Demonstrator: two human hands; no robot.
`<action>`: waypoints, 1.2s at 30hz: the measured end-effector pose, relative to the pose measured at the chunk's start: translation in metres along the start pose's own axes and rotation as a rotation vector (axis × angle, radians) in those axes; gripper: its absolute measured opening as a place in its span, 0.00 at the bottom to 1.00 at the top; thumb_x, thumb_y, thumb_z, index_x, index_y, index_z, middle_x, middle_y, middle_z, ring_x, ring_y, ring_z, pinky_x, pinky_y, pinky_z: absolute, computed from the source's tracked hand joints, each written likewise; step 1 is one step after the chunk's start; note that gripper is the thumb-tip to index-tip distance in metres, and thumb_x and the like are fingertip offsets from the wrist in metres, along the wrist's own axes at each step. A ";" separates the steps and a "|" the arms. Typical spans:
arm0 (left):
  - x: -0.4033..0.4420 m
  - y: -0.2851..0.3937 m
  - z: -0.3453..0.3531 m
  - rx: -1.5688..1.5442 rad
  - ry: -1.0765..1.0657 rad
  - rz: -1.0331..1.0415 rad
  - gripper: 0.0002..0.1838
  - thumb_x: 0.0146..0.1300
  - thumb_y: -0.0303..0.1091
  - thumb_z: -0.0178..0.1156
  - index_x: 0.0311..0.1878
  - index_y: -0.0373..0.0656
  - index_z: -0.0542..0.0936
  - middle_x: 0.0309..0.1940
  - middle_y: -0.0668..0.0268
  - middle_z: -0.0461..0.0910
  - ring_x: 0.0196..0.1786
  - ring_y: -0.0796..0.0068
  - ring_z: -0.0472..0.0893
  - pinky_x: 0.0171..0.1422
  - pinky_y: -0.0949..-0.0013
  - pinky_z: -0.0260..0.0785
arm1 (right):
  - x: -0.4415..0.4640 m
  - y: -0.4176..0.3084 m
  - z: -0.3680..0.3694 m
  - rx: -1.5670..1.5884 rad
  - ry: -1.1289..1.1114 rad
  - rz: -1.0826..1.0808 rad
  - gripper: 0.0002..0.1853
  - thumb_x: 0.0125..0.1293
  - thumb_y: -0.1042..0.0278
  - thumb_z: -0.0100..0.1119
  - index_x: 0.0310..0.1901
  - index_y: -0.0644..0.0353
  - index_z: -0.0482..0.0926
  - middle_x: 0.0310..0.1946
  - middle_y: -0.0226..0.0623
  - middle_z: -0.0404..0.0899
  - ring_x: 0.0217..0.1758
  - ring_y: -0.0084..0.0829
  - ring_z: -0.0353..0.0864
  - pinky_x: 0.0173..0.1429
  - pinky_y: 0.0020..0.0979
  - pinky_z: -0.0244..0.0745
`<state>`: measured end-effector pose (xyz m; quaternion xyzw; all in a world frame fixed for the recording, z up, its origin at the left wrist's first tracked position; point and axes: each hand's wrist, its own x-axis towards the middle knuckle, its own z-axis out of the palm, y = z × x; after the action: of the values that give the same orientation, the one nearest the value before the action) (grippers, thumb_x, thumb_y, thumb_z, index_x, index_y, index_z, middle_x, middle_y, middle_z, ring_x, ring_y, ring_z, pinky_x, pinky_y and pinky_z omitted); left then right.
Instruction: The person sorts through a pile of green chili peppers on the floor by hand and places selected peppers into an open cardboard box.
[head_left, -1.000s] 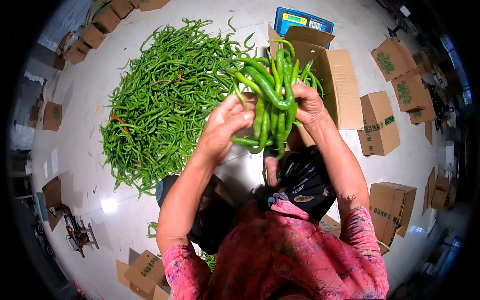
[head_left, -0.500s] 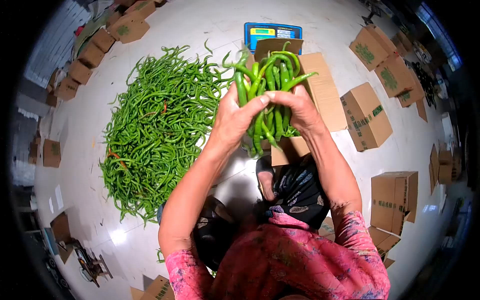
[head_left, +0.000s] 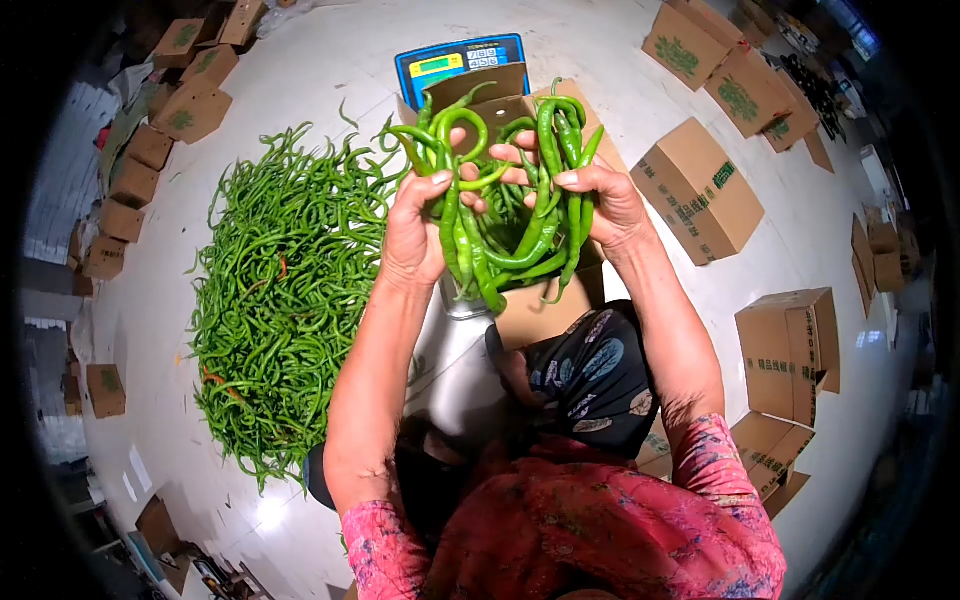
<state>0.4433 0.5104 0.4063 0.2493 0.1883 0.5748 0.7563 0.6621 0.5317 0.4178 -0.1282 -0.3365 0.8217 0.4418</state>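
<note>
My left hand [head_left: 418,222] grips several long green chili peppers [head_left: 462,245], its thumb pressed over them. Another bunch of green chili peppers [head_left: 574,165] is held in my right hand [head_left: 612,205], the thumb across the stems. The two bunches hang a little apart, with some peppers curving across the gap between them. Both hands are above an open cardboard box [head_left: 545,318], whose flaps show around them. Behind the held peppers more green peppers lie inside the box, mostly hidden. At the box's far side stands a blue scale with a display [head_left: 437,66].
On the floor to the left spreads a large heap of green chili peppers [head_left: 290,300] with a few red ones. Cardboard boxes stand to the right, including a closed one [head_left: 697,190] and an open one [head_left: 790,355]. More boxes [head_left: 190,105] line the upper left.
My hands have moved apart, splitting the single bunch of chili peppers into two. The view has turned, so the scale and box appear farther left.
</note>
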 end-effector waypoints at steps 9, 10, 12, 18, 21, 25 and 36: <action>0.044 -0.018 -0.016 0.073 0.066 0.101 0.28 0.60 0.27 0.55 0.66 0.40 0.65 0.50 0.53 0.78 0.48 0.63 0.79 0.57 0.58 0.74 | -0.007 -0.012 -0.017 -0.294 0.127 -0.092 0.35 0.51 0.78 0.59 0.65 0.63 0.64 0.64 0.47 0.68 0.61 0.37 0.75 0.59 0.32 0.76; 0.050 -0.019 -0.004 0.307 0.116 0.097 0.28 0.60 0.27 0.56 0.65 0.39 0.64 0.49 0.52 0.78 0.51 0.62 0.79 0.58 0.58 0.75 | -0.008 -0.014 -0.017 -0.295 0.138 -0.084 0.36 0.51 0.78 0.59 0.65 0.63 0.64 0.64 0.47 0.68 0.61 0.36 0.75 0.59 0.32 0.76; 0.053 -0.027 0.009 0.720 0.061 -0.035 0.29 0.59 0.29 0.58 0.64 0.37 0.63 0.52 0.51 0.76 0.53 0.63 0.78 0.58 0.59 0.75 | -0.009 -0.016 -0.016 -0.298 0.156 -0.062 0.36 0.51 0.79 0.58 0.65 0.63 0.63 0.64 0.47 0.69 0.60 0.36 0.76 0.59 0.33 0.76; 0.051 -0.043 0.015 1.048 0.302 0.328 0.23 0.62 0.33 0.61 0.59 0.34 0.72 0.52 0.49 0.78 0.55 0.64 0.78 0.60 0.65 0.70 | -0.009 -0.012 -0.021 -0.352 0.189 0.024 0.32 0.54 0.78 0.62 0.63 0.65 0.66 0.58 0.43 0.74 0.59 0.35 0.77 0.60 0.33 0.75; 0.045 -0.034 0.041 1.043 0.159 0.276 0.17 0.60 0.33 0.64 0.51 0.35 0.79 0.42 0.60 0.80 0.43 0.77 0.79 0.48 0.74 0.72 | -0.008 -0.008 -0.013 -0.534 0.211 0.074 0.28 0.54 0.74 0.67 0.58 0.63 0.71 0.51 0.36 0.77 0.53 0.27 0.77 0.59 0.29 0.73; 0.050 -0.038 0.040 0.905 0.145 0.243 0.09 0.60 0.27 0.63 0.44 0.37 0.81 0.30 0.70 0.80 0.32 0.84 0.77 0.38 0.78 0.71 | -0.005 -0.001 -0.018 -0.585 0.222 0.088 0.24 0.55 0.71 0.69 0.54 0.62 0.73 0.45 0.30 0.77 0.48 0.22 0.76 0.56 0.26 0.72; 0.036 -0.005 0.065 1.162 0.290 0.673 0.05 0.61 0.26 0.62 0.40 0.39 0.80 0.30 0.65 0.81 0.32 0.77 0.81 0.36 0.73 0.74 | -0.004 0.006 -0.029 -0.971 0.244 0.286 0.24 0.53 0.70 0.72 0.51 0.67 0.76 0.40 0.32 0.80 0.44 0.22 0.77 0.52 0.25 0.72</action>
<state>0.4940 0.5336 0.4561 0.5799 0.4777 0.6118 0.2476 0.6752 0.5392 0.3924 -0.4579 -0.6041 0.6021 0.2506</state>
